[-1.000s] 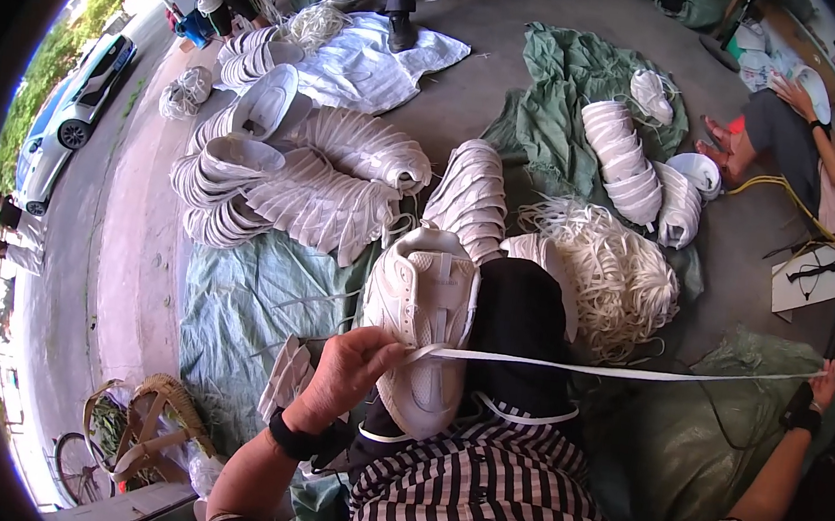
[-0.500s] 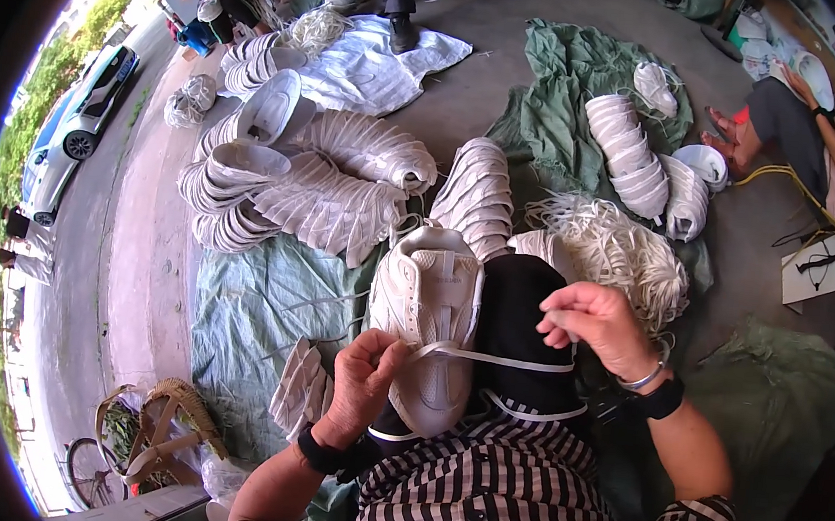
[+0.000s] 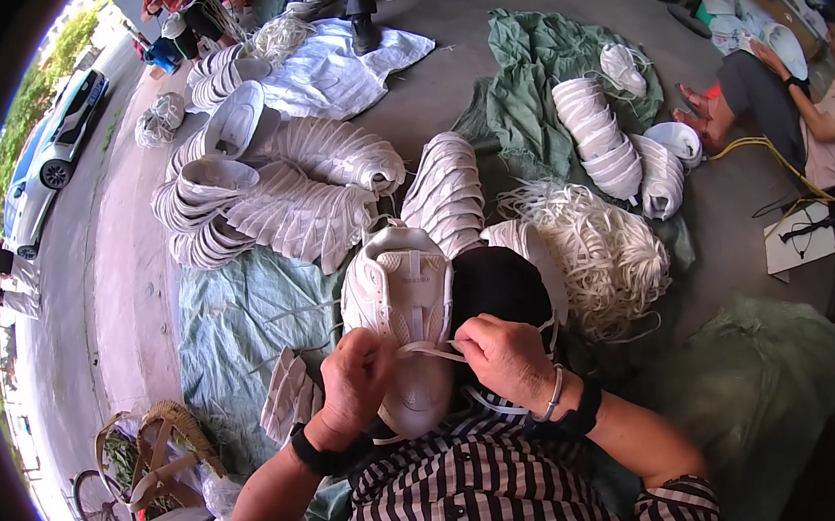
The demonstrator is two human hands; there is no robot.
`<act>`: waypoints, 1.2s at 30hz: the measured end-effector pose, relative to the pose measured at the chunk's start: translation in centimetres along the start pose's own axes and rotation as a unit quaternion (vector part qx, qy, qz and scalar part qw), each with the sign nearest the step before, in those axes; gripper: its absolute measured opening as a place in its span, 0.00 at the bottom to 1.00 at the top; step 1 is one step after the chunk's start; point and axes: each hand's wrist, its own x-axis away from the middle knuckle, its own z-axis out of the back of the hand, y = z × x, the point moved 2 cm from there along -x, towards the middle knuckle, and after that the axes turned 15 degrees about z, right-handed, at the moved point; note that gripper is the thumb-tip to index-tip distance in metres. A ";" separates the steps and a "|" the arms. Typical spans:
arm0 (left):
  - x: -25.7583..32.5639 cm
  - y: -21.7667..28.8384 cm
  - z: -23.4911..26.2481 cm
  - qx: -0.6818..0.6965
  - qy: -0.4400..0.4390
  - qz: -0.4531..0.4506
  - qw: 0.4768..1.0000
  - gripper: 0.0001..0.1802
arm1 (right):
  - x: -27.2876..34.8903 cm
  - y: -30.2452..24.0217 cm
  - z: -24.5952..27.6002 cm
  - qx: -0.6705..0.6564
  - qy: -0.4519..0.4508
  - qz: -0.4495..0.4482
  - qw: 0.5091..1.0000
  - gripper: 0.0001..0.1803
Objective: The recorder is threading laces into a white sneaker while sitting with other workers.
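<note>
Here the white shoe (image 3: 401,309) lies sole-away on the person's lap, near centre, with the left hand (image 3: 356,375) curled against its near left side and the right hand (image 3: 501,357) just right of it. Both sets of fingers are pinched shut on the flat white lace (image 3: 429,348) crossing the shoe's front; a loose heap of white laces (image 3: 599,253) sits far right, stacked white shoes (image 3: 273,196) far left

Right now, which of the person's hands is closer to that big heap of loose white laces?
The right hand. It sits just below and left of the lace heap, pinching the lace over the white shoe. The left hand is farther off, across the shoe.
</note>
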 end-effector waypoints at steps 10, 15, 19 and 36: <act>-0.9 0.4 1.1 0.004 -0.041 -0.038 0.998 0.05 | -0.1 0.0 -1.2 0.099 -0.071 0.104 0.987 0.04; -2.5 4.8 3.6 -0.280 -0.026 -0.263 0.923 0.17 | -2.5 -0.7 0.4 0.170 -0.111 0.162 0.966 0.05; -4.7 6.6 3.5 -0.361 -0.105 -0.390 0.840 0.24 | -4.0 -1.3 1.5 0.232 -0.093 0.272 0.929 0.06; -5.3 6.8 0.3 -0.453 -0.239 -0.233 0.827 0.17 | -3.7 2.2 1.1 0.093 -0.177 0.272 0.941 0.09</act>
